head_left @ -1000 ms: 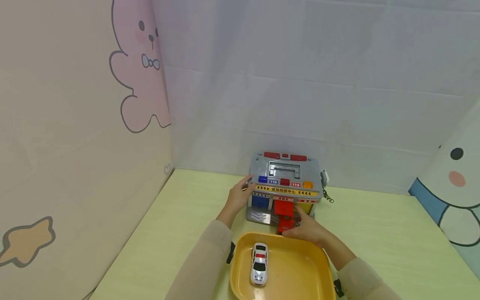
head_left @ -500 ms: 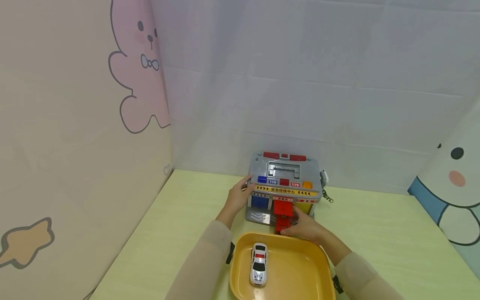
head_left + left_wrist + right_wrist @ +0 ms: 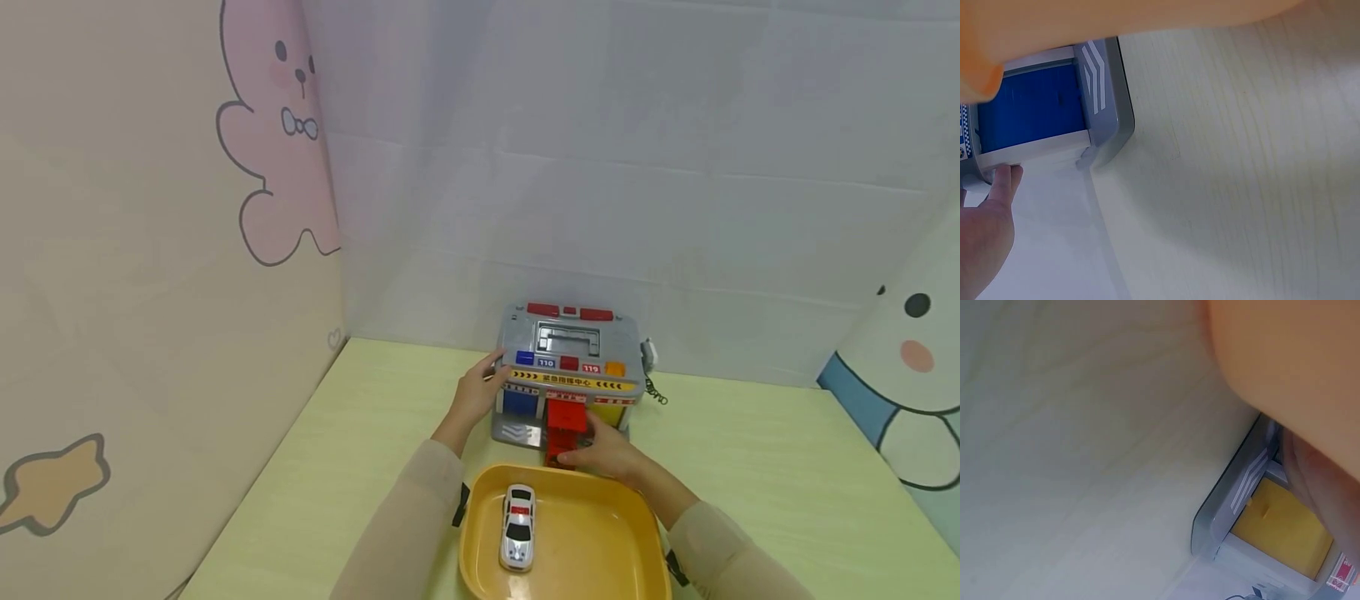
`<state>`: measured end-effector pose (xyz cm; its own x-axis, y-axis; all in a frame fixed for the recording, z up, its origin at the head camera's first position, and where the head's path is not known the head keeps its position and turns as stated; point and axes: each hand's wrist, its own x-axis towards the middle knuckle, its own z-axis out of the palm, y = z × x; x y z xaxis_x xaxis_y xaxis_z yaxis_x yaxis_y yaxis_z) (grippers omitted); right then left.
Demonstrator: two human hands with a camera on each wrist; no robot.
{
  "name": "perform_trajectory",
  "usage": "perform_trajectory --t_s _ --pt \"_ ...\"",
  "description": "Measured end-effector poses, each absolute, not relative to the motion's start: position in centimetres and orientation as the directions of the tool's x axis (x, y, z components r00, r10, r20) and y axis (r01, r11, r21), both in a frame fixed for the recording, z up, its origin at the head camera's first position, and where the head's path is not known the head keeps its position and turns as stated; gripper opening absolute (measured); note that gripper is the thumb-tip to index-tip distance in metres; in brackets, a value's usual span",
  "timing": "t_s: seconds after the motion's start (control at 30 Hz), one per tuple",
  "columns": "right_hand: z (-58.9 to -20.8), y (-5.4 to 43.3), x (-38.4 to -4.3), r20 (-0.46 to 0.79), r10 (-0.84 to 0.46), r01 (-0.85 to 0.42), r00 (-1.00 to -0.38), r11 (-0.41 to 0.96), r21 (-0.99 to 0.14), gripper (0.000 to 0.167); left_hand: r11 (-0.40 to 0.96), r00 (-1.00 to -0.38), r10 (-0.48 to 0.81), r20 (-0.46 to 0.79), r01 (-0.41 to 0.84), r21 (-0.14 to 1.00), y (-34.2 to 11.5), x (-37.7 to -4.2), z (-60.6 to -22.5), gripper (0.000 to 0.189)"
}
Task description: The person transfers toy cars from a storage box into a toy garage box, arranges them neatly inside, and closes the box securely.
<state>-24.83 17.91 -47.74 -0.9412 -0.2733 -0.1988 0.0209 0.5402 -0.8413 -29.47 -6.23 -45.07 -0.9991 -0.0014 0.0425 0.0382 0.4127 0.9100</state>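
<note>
A grey toy garage [image 3: 622, 337] stands by the back wall. It has a blue door [image 3: 1032, 106], a raised red door [image 3: 567, 415] in the middle and a yellow door [image 3: 1282, 528]. My left hand [image 3: 474, 398] holds its left front corner, thumb at the front edge and fingers against the side wall. In front of the middle bay, under the raised door, is a small red toy vehicle [image 3: 556, 450]. My right hand [image 3: 611, 450] grips it from the right, thumb at its near end. Part of the vehicle is hidden by the hand and the door.
A yellow tray [image 3: 592, 533] lies just in front of the garage, its rim close to the right hand. Inside it sits a white toy police car [image 3: 518, 528]. A coiled cord [image 3: 655, 390] hangs off the garage's right side.
My right hand has shifted slightly left with the red toy vehicle, which is now more in line with the middle bay. The left hand and the garage have stayed in place.
</note>
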Motion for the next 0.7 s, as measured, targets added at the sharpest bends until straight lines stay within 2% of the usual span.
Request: perform_trajectory --t_s 0.23,0.53,0.7 --pt "-47.83 17.69 -24.60 -0.190 -0.211 0.061 -0.959 0.500 -0.864 0.098 0.400 -0.999 0.000 0.041 0.037 0.916 -6.23 -29.57 -45.11 0.047" --pt "-48.03 17.40 -24.82 -0.171 -0.178 0.074 -0.969 0.454 -0.888 0.080 0.400 -0.999 0.001 0.044 0.041 0.916 -6.32 -29.66 -45.18 0.048" --pt "-47.98 17.41 -24.79 -0.215 -0.185 0.142 -0.959 0.343 -0.929 0.065 0.403 -0.999 0.006 0.053 0.051 0.914 -6.29 -29.62 -45.16 0.047"
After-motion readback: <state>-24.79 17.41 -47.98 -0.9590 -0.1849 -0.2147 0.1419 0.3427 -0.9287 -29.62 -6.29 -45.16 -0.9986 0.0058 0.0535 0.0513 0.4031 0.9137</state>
